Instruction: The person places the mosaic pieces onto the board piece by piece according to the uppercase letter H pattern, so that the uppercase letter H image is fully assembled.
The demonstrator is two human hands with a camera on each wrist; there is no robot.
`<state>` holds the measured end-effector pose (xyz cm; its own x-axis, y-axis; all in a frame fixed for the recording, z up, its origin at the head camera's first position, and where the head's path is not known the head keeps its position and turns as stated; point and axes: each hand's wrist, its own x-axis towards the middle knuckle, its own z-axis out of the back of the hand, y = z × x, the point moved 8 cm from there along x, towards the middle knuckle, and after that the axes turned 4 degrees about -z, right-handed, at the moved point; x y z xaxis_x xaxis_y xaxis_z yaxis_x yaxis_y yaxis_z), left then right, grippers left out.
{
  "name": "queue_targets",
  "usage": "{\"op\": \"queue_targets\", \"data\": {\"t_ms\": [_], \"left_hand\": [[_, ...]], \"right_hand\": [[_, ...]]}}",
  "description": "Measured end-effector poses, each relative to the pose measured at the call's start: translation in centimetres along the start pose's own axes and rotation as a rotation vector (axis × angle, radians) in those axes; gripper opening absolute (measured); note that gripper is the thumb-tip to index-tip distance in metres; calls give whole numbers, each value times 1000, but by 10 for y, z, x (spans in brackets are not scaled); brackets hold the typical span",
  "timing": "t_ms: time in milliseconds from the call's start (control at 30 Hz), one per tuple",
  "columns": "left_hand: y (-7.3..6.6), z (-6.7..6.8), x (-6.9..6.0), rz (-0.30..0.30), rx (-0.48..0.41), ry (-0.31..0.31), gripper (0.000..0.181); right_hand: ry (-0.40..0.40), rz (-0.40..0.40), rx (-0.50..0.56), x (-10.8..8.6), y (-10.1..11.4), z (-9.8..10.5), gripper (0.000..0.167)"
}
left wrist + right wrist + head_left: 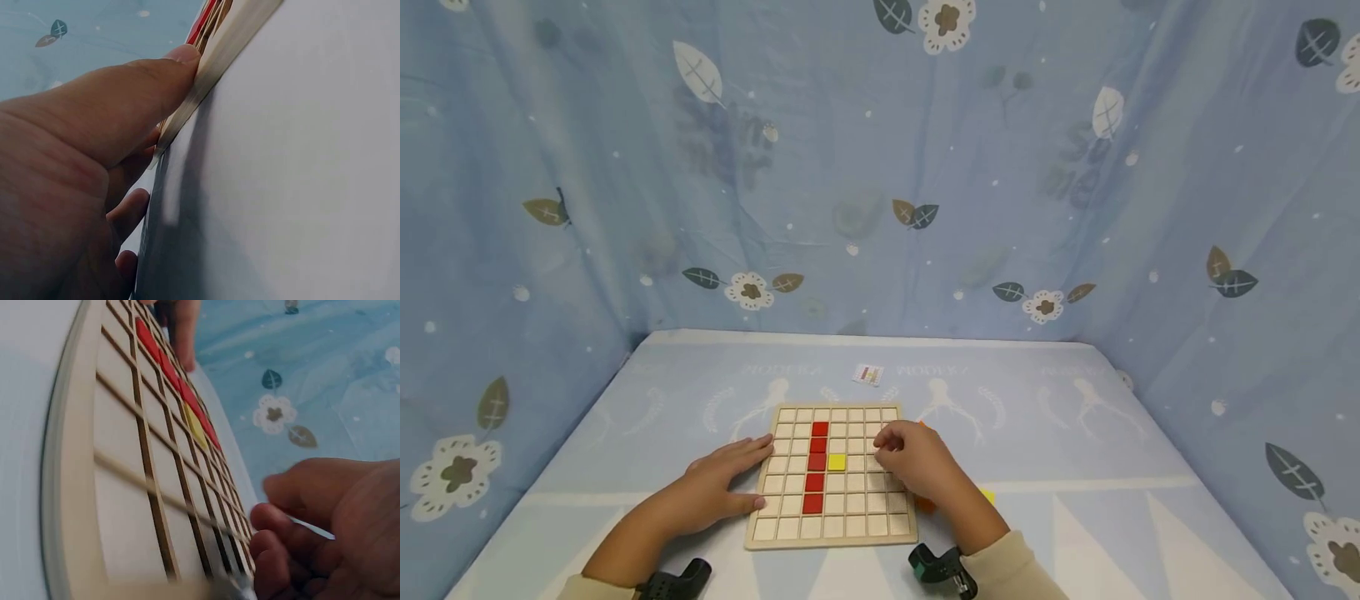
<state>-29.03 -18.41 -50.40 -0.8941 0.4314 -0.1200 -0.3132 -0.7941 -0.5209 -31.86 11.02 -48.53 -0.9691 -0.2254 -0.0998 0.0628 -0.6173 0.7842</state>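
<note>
A wooden grid board (832, 542) lies on the table. Red square tiles (812, 503) fill several cells of one column, and a yellow tile (837, 462) sits directly right of the middle red one. My left hand (724, 483) rests along the board's left edge; in the left wrist view its thumb (150, 84) touches the wooden rim. Over the board's right side hovers my right hand (916, 460). Its fingers (269, 547) are loosely bent, the thumb tip slightly apart from the forefinger, and no tile shows between them.
Orange pieces (925, 505) lie beside the board, partly hidden by the right hand. A yellow piece (988, 496) shows past the right wrist. Behind the board lies a small printed card (868, 375). Patterned blue curtain (880, 167) encloses the table's back and sides.
</note>
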Motion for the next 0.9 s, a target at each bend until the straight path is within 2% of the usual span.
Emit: {"op": "queue_targets", "data": {"t_ms": [167, 367, 500, 667, 900], "left_hand": [[2, 0, -1, 18, -2, 4, 91], [2, 1, 0, 15, -8, 2, 92], [1, 1, 0, 8, -5, 2, 91], [-1, -1, 1, 5, -18, 11, 92], [1, 0, 0, 12, -10, 7, 91]], "right_hand": [[39, -20, -90, -13, -26, 21, 8], [-7, -34, -179, -26, -42, 51, 13], [-14, -105, -240, -34, -52, 65, 15], [6, -183, -304, -44, -69, 77, 23], [52, -194, -279, -51, -85, 79, 29]]}}
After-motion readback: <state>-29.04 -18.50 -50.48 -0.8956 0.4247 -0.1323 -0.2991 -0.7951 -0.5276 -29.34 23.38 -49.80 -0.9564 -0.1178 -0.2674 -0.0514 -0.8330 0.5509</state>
